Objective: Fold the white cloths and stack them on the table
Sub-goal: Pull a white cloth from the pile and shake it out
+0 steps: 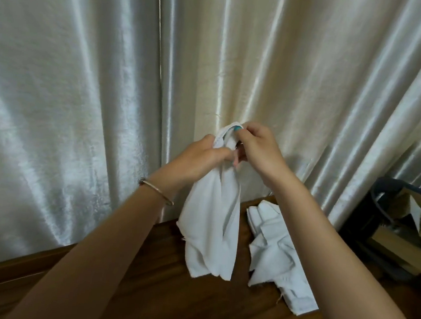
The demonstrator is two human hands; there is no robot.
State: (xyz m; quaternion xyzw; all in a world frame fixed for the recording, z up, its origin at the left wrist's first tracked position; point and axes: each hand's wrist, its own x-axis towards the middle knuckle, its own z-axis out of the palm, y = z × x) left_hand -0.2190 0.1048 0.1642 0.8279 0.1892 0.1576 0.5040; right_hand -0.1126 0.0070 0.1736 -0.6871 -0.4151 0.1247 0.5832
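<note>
Both hands raised, close together at the top of one white cloth (211, 215). Left hand (199, 158) grips the bunched upper part; right hand (253, 148) pinches the top edge just above it. Cloth hangs crumpled over the wooden table (167, 295); whether its lower end touches cannot be told. To the right, a pile of white cloths (277, 256) on the table, loosely stacked. Step in hand looks like finding corners before folding. Next move calls for spreading the hands apart to open the cloth flat.
</note>
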